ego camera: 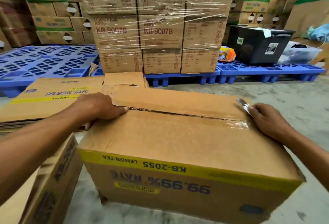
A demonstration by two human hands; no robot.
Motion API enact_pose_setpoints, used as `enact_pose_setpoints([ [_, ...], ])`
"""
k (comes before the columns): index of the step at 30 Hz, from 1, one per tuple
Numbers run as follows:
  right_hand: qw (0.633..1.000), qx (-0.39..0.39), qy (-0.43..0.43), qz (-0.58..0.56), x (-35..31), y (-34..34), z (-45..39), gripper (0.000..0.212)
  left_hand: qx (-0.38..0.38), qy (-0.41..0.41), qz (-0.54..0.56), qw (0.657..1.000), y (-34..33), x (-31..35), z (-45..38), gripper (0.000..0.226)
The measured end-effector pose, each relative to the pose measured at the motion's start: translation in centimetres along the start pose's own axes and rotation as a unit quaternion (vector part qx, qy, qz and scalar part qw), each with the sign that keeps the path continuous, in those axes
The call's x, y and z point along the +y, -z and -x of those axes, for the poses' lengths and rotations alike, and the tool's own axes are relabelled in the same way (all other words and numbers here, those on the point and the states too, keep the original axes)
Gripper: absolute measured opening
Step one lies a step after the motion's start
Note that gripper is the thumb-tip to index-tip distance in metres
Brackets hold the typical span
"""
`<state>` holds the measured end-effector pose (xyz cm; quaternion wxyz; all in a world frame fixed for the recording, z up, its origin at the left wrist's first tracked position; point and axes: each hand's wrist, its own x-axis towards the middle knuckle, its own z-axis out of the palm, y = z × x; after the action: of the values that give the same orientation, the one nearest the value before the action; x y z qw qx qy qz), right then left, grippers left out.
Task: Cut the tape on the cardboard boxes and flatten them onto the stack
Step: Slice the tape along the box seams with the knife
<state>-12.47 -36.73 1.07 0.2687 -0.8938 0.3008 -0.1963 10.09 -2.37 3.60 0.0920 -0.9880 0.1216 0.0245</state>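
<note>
Near centre: the cardboard box fills your reach.
Left: the flattened stack and a second box touching it block you.
Right: bare floor, free passage.
Far: blue pallets and wrapped cartons wall you off.

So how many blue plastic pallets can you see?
3. One bare blue plastic pallet sits at the left, one lies under the shrink-wrapped stack of brown boxes, and one holds the black bin at the right. More may be hidden.
</note>
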Motion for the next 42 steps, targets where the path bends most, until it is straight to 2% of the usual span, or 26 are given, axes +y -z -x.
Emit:
enact_pose_setpoints([
  [1, 0.999, -0.023, 0.014, 0.023, -0.4, -0.3, -0.8, 0.029, 0.011, 0.001, -0.022, 1.000, 0.1, -0.5, 0.9, 0.075],
  [4, 0.993, -0.079, 0.034, 0.080, -2.5, -2.0, -2.5, 0.028, 0.107, -0.007, -0.073, 0.992, -0.5, -0.3, 3.0, 0.066],
  [8, 0.994, -0.067, 0.042, 0.076, -4.2, -4.0, -3.9, 0.028, 0.098, 0.013, -0.080, 0.992, -1.6, 1.6, 4.1, 0.080],
  [9, 0.993, -0.069, 0.049, 0.083, -4.5, -4.5, -4.2, 0.027, 0.079, -0.019, -0.046, 0.996, -1.7, 2.0, 4.3, 0.083],
  [10, 0.991, -0.075, 0.052, 0.099, -4.9, -4.8, -4.4, 0.025, 0.047, -0.087, 0.015, 0.995, -1.7, 2.5, 4.5, 0.084],
  [12, 0.984, -0.086, 0.056, 0.146, -6.3, -5.0, -4.9, 0.021, -0.027, -0.254, 0.145, 0.956, -0.9, 3.8, 5.9, 0.080],
  [14, 0.976, -0.085, 0.080, 0.186, -7.9, -4.9, -5.2, 0.022, -0.079, -0.351, 0.182, 0.915, -0.7, 5.3, 7.4, 0.083],
  [15, 0.972, -0.084, 0.096, 0.198, -8.7, -4.9, -5.0, 0.022, -0.087, -0.374, 0.161, 0.909, -0.9, 6.1, 7.8, 0.087],
  [18, 0.969, -0.077, 0.138, 0.191, -10.0, -5.0, -2.9, 0.020, -0.071, -0.392, 0.093, 0.912, -1.8, 7.7, 7.4, 0.099],
  [22, 0.961, -0.002, 0.176, 0.214, -9.0, -3.7, 1.0, 0.026, -0.044, -0.368, 0.136, 0.919, -0.7, 8.4, 5.7, 0.100],
  [25, 0.965, 0.051, 0.210, 0.148, -7.7, -2.1, 4.3, 0.027, -0.056, -0.360, 0.164, 0.917, 0.1, 8.5, 4.8, 0.097],
  [27, 0.965, 0.047, 0.238, 0.097, -7.1, -1.4, 7.5, 0.026, -0.069, -0.358, 0.169, 0.915, 0.5, 8.3, 4.1, 0.093],
  [29, 0.956, 0.033, 0.271, 0.104, -6.2, -1.6, 10.8, 0.028, -0.059, -0.356, 0.177, 0.916, 1.2, 8.0, 3.5, 0.093],
  [31, 0.940, 0.005, 0.301, 0.161, -5.3, -2.6, 13.2, 0.028, -0.035, -0.346, 0.200, 0.916, 2.1, 8.0, 3.2, 0.093],
  [34, 0.906, -0.135, 0.332, 0.226, -3.0, -6.9, 15.2, 0.021, 0.018, -0.340, 0.199, 0.919, 2.4, 8.5, 3.6, 0.089],
  [38, 0.807, -0.306, 0.407, 0.299, -0.2, -13.7, 17.9, 0.006, 0.057, -0.349, 0.199, 0.914, 1.0, 8.5, 4.8, 0.097],
  [40, 0.749, -0.338, 0.461, 0.334, 0.0, -16.1, 19.2, 0.006, 0.060, -0.352, 0.201, 0.912, 0.5, 8.3, 5.0, 0.102],
  [42, 0.707, -0.372, 0.477, 0.367, -0.2, -18.6, 20.4, 0.009, 0.066, -0.361, 0.190, 0.910, 0.1, 8.4, 5.2, 0.105],
])
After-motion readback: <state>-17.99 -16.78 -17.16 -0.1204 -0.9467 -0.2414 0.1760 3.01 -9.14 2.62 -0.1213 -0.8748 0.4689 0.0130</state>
